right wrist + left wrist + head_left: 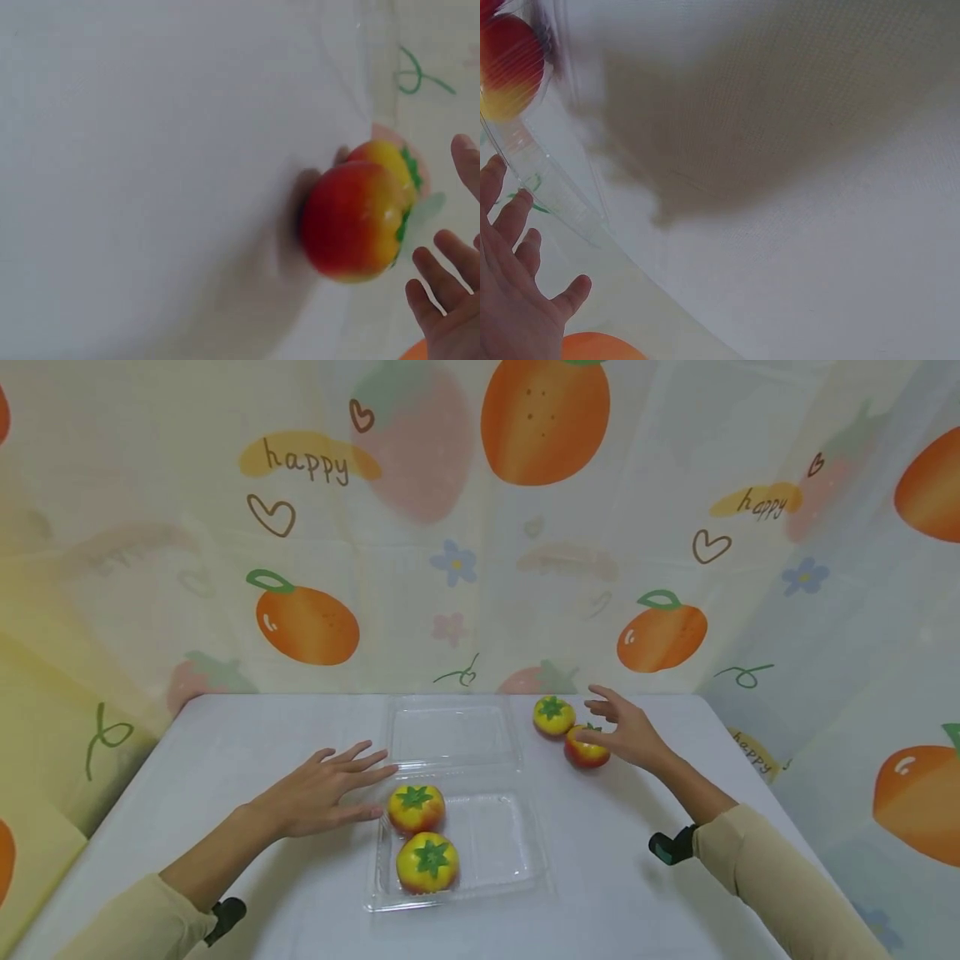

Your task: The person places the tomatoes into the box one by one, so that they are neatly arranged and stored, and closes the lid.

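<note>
A pale cloth (457, 452) printed with fruit hangs behind your white surface (615, 877). A clear tray (498, 839) lies with its lid (453, 735) folded back, leaving access from above. Your left hand (318, 793) spreads beside it; your right hand (630, 735), partly blocking the nearer loose fruit (588, 756), may or may not touch it. Both grips are wide, holding nothing. Another loose fruit (554, 717) sits behind. Two red-yellow fruits (427, 863) line the tray's left, probably steadied by its wall.

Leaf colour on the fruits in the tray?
Green; the leaves show best in the head view.
</note>
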The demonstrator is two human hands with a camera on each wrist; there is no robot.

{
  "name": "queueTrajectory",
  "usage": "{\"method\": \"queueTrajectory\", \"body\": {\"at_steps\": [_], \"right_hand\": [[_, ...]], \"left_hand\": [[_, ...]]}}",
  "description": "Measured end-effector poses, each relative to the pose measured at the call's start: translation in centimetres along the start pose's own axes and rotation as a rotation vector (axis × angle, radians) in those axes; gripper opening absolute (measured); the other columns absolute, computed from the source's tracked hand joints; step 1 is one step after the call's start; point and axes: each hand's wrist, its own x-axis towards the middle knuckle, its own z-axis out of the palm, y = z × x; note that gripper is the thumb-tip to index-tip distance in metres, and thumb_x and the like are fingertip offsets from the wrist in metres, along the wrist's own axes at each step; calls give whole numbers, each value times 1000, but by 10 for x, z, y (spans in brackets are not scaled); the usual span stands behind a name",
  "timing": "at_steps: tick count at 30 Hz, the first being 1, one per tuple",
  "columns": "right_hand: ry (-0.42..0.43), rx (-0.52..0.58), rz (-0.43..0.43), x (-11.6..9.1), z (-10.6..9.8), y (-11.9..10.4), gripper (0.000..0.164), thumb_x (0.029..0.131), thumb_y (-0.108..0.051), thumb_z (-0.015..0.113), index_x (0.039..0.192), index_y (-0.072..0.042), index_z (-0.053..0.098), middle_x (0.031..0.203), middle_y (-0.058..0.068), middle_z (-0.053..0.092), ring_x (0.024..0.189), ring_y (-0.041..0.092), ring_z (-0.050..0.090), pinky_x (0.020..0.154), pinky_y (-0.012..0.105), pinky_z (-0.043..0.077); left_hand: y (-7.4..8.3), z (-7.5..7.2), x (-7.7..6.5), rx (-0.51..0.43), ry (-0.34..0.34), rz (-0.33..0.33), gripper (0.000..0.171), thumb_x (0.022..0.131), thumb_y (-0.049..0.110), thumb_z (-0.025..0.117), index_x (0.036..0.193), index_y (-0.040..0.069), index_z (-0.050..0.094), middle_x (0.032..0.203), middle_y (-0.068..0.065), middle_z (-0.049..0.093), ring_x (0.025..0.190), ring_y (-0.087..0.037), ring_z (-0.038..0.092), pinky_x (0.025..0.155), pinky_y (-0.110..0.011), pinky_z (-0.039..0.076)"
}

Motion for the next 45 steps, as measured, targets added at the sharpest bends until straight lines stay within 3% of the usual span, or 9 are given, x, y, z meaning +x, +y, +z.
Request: {"method": "queueTrajectory", "body": {"at_steps": [7, 16, 23, 33, 45], "right_hand": [[7, 23, 78, -8, 3, 29, 84, 86, -32, 79, 152, -7, 33, 144, 23, 52, 129, 41, 52, 100, 55, 46], [-32, -7, 97, -13, 8, 46, 79, 86, -34, 79, 146, 0, 42, 138, 27, 54, 120, 43, 58, 96, 50, 52], [-57, -4, 88, -16, 9, 49, 63, 87, -29, 79, 136, 2, 55, 135, 24, 58, 115, 42, 61, 91, 47, 55], [-77, -62, 81, -16, 8, 45, 62, 87, -26, 78, 137, 2, 55, 135, 25, 57, 117, 43, 60, 92, 47, 55], [-109, -53, 52, -17, 4, 44, 61, 88, -26, 78, 137, 3, 54, 136, 25, 56, 120, 44, 58, 94, 48, 53]], "left_hand": [[0, 1, -2, 3, -6, 3, 67, 94, 62, 50, 149, 23, 49, 154, -6, 44, 146, -38, 30, 106, -70, 30], [0, -2, -1, 23, -1, 11, 66, 95, 61, 51, 149, 23, 49, 154, -7, 45, 145, -38, 31, 106, -69, 31], [1, -2, 0, 23, -6, -1, 67, 94, 62, 51, 149, 23, 48, 154, -5, 44, 146, -38, 30, 107, -70, 30], [2, -3, -1, 15, -5, -3, 67, 94, 62, 51, 149, 23, 49, 154, -6, 45, 146, -38, 30, 106, -71, 29], [3, -4, 1, 26, -7, 6, 67, 94, 62, 51, 149, 23, 48, 154, -6, 45, 146, -38, 31, 107, -69, 30]]}}
